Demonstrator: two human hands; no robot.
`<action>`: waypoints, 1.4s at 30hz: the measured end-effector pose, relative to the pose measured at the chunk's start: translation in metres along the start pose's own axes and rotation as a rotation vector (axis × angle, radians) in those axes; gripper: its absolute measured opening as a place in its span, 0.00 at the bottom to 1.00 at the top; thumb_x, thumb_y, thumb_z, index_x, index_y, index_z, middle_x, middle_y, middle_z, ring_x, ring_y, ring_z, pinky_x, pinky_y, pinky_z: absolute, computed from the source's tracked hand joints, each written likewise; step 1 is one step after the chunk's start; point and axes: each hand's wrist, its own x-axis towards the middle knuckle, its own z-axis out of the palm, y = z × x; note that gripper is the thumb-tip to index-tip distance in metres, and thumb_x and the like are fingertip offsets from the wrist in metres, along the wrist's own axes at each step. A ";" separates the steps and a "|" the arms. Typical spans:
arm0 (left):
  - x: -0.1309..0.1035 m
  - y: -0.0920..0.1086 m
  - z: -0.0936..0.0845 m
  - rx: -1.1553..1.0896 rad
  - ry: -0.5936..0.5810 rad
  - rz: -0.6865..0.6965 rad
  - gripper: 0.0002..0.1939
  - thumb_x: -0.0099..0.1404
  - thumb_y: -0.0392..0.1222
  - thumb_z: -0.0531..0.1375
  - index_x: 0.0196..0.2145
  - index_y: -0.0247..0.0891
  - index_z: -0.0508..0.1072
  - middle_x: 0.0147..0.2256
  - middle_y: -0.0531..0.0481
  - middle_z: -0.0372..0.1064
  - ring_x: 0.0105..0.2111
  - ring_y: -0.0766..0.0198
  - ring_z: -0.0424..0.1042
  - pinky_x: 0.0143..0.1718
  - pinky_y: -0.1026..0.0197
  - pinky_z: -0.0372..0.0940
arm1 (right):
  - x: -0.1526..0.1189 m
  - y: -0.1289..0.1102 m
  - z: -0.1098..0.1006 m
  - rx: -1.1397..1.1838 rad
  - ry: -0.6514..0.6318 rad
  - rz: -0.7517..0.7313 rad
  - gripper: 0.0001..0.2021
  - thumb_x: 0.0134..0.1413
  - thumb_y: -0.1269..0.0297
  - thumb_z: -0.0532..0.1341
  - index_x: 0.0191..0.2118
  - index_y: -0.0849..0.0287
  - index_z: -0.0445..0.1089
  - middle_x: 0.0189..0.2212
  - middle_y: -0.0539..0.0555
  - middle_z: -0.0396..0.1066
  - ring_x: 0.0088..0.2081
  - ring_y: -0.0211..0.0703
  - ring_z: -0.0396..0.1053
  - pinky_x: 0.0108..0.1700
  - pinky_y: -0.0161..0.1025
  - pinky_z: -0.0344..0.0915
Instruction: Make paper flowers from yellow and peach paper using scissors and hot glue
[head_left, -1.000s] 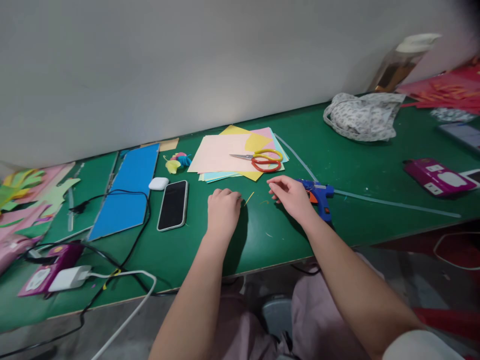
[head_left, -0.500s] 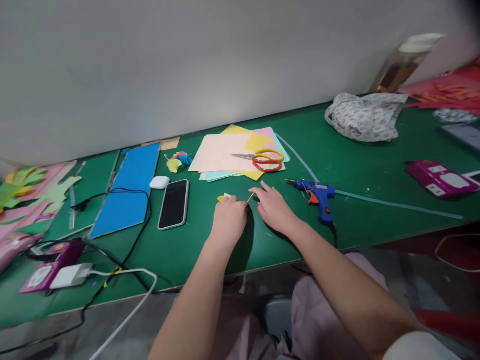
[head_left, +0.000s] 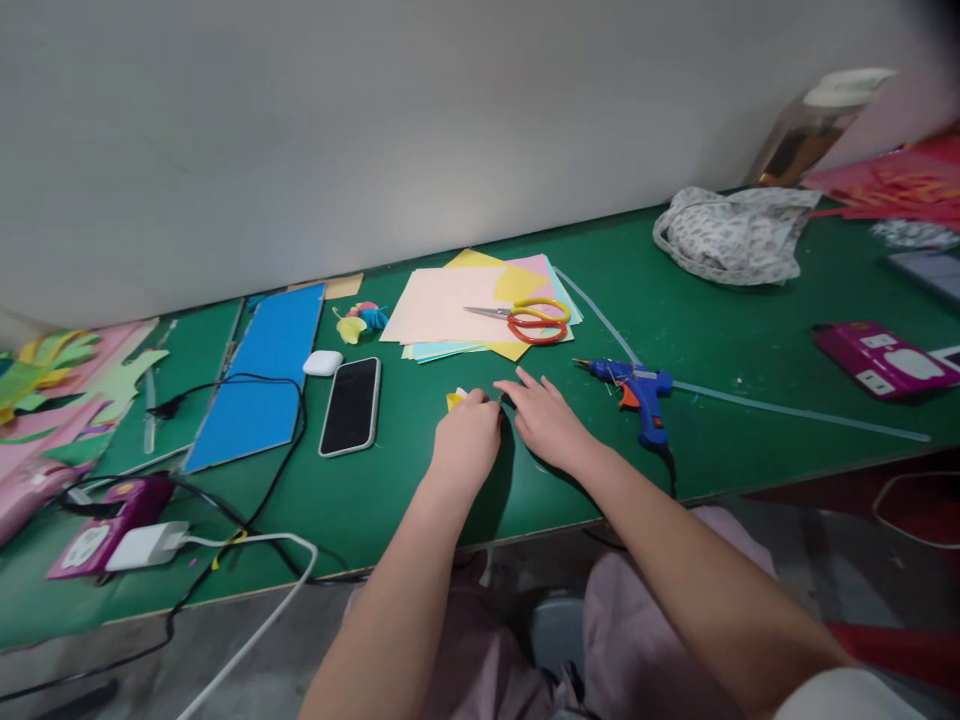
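Observation:
My left hand is closed around a small yellow paper piece, whose yellow and pale tip sticks out past the fingers on the far left side. My right hand lies close beside it, low over the green table. Its index fingertip meets the paper's thin edge by the left fingertips, the thumb is mostly hidden, and the other fingers are stretched and spread. Beyond the hands, scissors with yellow and red handles rest on a stack of coloured paper. A blue glue gun lies right of my right hand.
Left of the hands are a phone, a white earbud case, paper petals and a blue board. Cables cross a purple power strip. Glue sticks and a patterned cloth bag lie to the right.
The yellow edge that spanned the gap between my fingertips now shows less. My left hand has come slightly right, closer to the right fingertips. The right-hand fingers are spread a little more.

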 end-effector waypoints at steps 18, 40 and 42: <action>-0.003 0.001 -0.004 -0.082 0.054 -0.026 0.14 0.65 0.39 0.49 0.34 0.38 0.75 0.36 0.46 0.70 0.30 0.61 0.70 0.25 0.64 0.57 | 0.013 0.000 0.001 0.052 0.115 0.007 0.08 0.54 0.74 0.56 0.31 0.61 0.72 0.36 0.60 0.74 0.47 0.51 0.65 0.48 0.45 0.58; 0.010 0.010 -0.002 -1.537 0.524 -0.127 0.06 0.51 0.40 0.65 0.28 0.37 0.76 0.32 0.50 0.74 0.35 0.65 0.71 0.37 0.65 0.64 | 0.007 -0.013 -0.016 1.205 0.323 0.320 0.10 0.42 0.59 0.65 0.30 0.59 0.74 0.26 0.51 0.73 0.30 0.39 0.69 0.35 0.38 0.66; 0.011 0.008 -0.002 -1.576 0.504 -0.155 0.07 0.51 0.41 0.65 0.29 0.36 0.76 0.30 0.50 0.74 0.33 0.66 0.71 0.35 0.65 0.65 | 0.006 -0.015 -0.016 1.187 0.299 0.309 0.09 0.42 0.59 0.64 0.31 0.59 0.74 0.26 0.51 0.73 0.30 0.39 0.69 0.34 0.37 0.66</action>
